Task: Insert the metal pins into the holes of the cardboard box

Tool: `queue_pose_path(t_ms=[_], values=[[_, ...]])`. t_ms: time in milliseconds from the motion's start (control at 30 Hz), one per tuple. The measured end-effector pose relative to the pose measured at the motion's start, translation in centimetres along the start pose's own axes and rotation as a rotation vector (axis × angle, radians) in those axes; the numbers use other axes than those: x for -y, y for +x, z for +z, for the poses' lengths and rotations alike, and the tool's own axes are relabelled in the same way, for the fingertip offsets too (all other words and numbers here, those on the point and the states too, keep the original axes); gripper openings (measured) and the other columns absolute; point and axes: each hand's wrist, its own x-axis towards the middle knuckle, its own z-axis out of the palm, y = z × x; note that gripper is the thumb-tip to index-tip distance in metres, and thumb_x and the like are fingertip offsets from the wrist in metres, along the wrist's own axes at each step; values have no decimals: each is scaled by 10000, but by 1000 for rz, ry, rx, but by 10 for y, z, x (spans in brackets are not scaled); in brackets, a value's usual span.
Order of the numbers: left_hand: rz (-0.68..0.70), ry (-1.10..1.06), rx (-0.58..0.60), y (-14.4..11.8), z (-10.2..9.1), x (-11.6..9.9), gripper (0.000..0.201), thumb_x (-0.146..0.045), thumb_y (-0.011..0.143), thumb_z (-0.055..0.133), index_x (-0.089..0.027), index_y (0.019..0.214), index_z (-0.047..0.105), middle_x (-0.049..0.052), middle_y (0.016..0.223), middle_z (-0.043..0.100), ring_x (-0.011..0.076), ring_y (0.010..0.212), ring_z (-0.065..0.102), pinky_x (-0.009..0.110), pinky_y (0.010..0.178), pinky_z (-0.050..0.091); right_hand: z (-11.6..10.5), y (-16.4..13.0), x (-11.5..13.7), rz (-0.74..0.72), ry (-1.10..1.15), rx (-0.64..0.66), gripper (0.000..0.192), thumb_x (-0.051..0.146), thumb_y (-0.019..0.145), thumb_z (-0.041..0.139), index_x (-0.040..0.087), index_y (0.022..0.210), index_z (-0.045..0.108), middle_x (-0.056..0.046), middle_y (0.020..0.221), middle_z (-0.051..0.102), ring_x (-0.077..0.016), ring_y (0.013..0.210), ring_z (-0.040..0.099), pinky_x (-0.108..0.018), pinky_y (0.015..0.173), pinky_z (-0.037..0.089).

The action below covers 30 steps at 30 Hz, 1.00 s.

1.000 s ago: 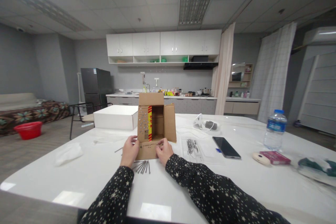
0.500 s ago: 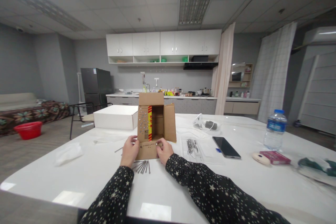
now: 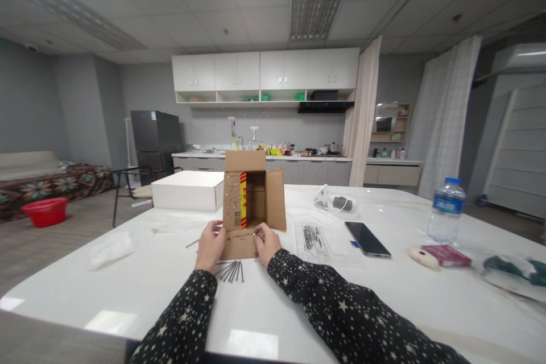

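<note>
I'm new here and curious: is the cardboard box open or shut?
Open. The cardboard box has its upper flap, side flap and lower flap spread outward, leaving its hollow inside visible.

Black sleeves [image 3: 341, 313] near, sprinkled with pale stars! Brown cardboard box [image 3: 256, 199], wearing a red-and-yellow strip [image 3: 243, 199]! White table [image 3: 98, 284] beneath, blue bottle cap [image 3: 453, 181] out right, and a bright red basin [image 3: 45, 214] far left!

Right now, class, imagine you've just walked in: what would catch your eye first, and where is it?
Probably the open cardboard box mid-table, with the left hand and right hand at either side of its lower flap. Just in front, several long metal nails fan out. Colour then draws the eye: a red basin on the floor at far left.
</note>
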Motion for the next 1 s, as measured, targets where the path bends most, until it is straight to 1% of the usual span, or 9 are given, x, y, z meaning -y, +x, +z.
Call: queue_pose_path(t_ms=[167,400,567,767,900,1000], values=[[6,4,-6,0,0,0,322,-276,741,482,-140,1011,593,98,906,669,193,764,630,319,726,494,-3,-2,4,-11,-25,39,160,165,813,476,218,918,585,18,691,613,-123,620,562,-197,584,382],[-1,12,-7,-1,-1,-2,321,-275,745,476,-144,1015,590,95,916,672,190,753,632,317,716,493,-3,-2,3,-5,5,37,132,231,843,472,224,941,560,18,691,608,-127,619,563,-197,580,383],[-9,9,-7,-1,-1,-3,326,-285,743,477,-146,1014,591,98,922,671,192,755,632,317,714,490,-5,-6,8,-40,19,30,130,259,853,460,220,946,542,25,666,593,-126,594,554,-199,565,372],[-9,2,-7,-1,-1,-4,330,-293,742,480,-147,1017,591,94,914,672,191,750,633,318,710,491,-4,-7,9,-88,73,62,136,278,873,436,223,967,518,47,601,564,-123,547,544,-201,550,368],[-18,7,-8,-1,0,-4,334,-281,742,477,-140,1023,588,98,914,669,190,750,631,309,703,487,-1,-6,5,-169,78,37,124,266,871,443,210,954,516,36,659,570,-117,562,526,-202,551,368],[-16,7,-10,0,0,-3,335,-273,738,476,-142,1026,586,93,907,669,187,742,630,305,697,485,0,-7,4,-286,63,-6,103,245,873,450,201,932,521,14,728,567,-121,630,526,-209,596,388]])
